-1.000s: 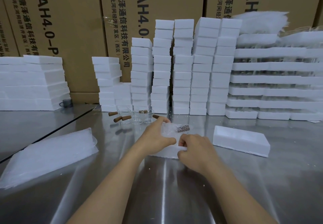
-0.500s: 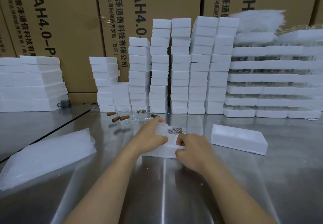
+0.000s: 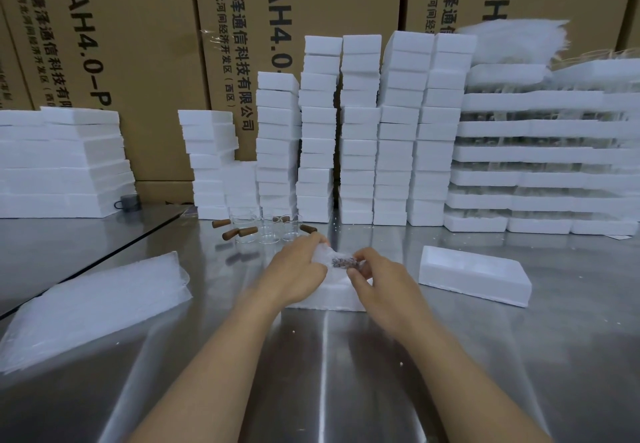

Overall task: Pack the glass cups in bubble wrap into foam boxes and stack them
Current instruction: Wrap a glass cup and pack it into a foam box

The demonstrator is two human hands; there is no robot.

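"Head view: where was the wrapped cup?"
"Between both hands, just above the white foam box. The left hand gripped one end of the crinkled bubble wrap, and the right hand pinched the other."
"Its long axis?"
"Sideways, hand to hand, roughly level. A dark brown patch showed by the right fingers."
"Around the grip?"
"Clear glass cups stood just beyond. A blocky second foam box lay to the right."
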